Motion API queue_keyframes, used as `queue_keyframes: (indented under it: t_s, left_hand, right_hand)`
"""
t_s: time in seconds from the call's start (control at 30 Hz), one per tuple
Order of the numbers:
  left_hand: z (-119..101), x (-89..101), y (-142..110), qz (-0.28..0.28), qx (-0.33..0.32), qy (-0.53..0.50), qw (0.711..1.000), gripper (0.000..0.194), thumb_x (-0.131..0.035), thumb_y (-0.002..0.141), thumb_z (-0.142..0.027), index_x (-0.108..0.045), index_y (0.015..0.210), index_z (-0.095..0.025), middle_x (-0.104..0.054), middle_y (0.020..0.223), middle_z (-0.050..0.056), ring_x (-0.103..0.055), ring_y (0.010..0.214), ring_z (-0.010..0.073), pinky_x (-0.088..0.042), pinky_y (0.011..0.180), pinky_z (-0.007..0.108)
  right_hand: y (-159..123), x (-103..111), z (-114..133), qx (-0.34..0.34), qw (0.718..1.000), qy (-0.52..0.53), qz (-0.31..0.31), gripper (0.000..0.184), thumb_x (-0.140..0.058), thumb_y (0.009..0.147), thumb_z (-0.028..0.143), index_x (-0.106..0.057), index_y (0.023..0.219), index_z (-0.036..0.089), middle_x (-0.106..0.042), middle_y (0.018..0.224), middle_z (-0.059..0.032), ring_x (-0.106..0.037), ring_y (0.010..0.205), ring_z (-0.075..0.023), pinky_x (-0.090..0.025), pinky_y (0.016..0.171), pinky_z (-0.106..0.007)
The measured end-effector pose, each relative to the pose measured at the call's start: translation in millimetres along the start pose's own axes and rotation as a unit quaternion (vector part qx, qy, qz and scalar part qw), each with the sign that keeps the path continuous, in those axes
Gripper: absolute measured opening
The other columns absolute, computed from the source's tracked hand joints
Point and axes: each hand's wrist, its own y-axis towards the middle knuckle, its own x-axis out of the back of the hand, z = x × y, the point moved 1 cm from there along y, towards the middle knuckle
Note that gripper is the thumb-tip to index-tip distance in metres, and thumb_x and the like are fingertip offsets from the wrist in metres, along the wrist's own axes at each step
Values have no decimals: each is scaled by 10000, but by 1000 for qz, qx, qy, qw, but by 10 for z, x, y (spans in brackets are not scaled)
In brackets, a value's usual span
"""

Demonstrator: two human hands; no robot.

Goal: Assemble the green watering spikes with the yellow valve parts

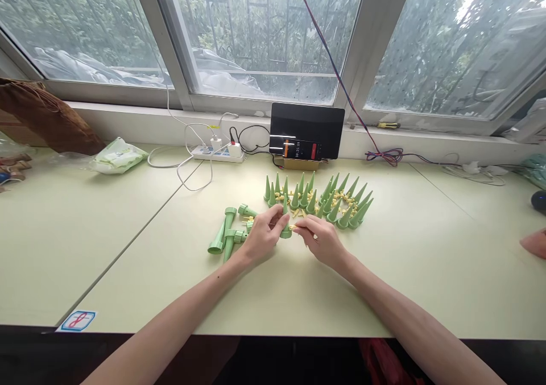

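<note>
My left hand (pixel 263 234) is closed round a green cone-shaped plastic spike (pixel 285 219) that stands upright on the pale green table (pixel 405 271). My right hand (pixel 321 238) pinches a small yellow part (pixel 292 227) at the base of that spike. Just behind my hands stands a cluster of several upright green cones (pixel 324 200) with small yellow pieces scattered among them. To the left lie several green cones on their sides (pixel 226 234).
A black tablet (pixel 307 129) and a phone (pixel 302 149) stand against the window sill. A power strip (pixel 217 153) with white cables lies to the left, a wipes pack (pixel 118 155) farther left. Another person's hand (pixel 535 243) shows at the right edge.
</note>
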Motion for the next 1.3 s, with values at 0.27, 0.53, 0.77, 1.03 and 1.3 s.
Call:
queue_keyframes:
  t_s: [0.27,0.53,0.77,1.03,1.3]
  left_hand:
    - [56,-16,-22,3,0,5,1000,319,-482,970,-400,-376,746,-198,-317,631,-46,-307,554,98,-266,504,239]
    - [114,-28,-37,-3,-31,32,999,306,-476,984,-391,-387,764,-198,-343,655,-45,-328,583,102,-280,538,243]
    - [129,-29,-34,-3,-43,51,998,300,-479,985,-373,-380,763,-198,-345,654,-47,-326,586,100,-291,548,241]
    - [142,-49,-25,-9,-18,49,999,280,-488,979,-396,-448,793,-190,-419,659,-35,-388,585,105,-328,553,241]
    - [82,6,7,18,-4,37,999,288,-497,966,-405,-482,783,-182,-403,640,-34,-392,560,104,-327,514,233]
  right_hand:
    - [-35,-36,31,-99,995,2,15,349,-465,994,443,-608,767,220,-570,676,-38,-474,591,-166,-405,595,-295]
    - [-19,-49,96,-212,971,112,-4,332,-567,922,465,-583,717,203,-538,571,-7,-432,488,-133,-334,484,-276]
    - [-7,-53,95,-246,960,130,-9,356,-586,899,487,-596,695,195,-555,548,-7,-457,471,-131,-340,465,-269]
    - [-1,-70,74,-252,958,136,-10,363,-582,902,501,-600,706,196,-563,572,-7,-467,489,-131,-354,472,-265]
    - [11,-73,30,-230,969,90,-3,357,-552,922,484,-622,726,194,-581,578,-11,-480,499,-139,-363,498,-270]
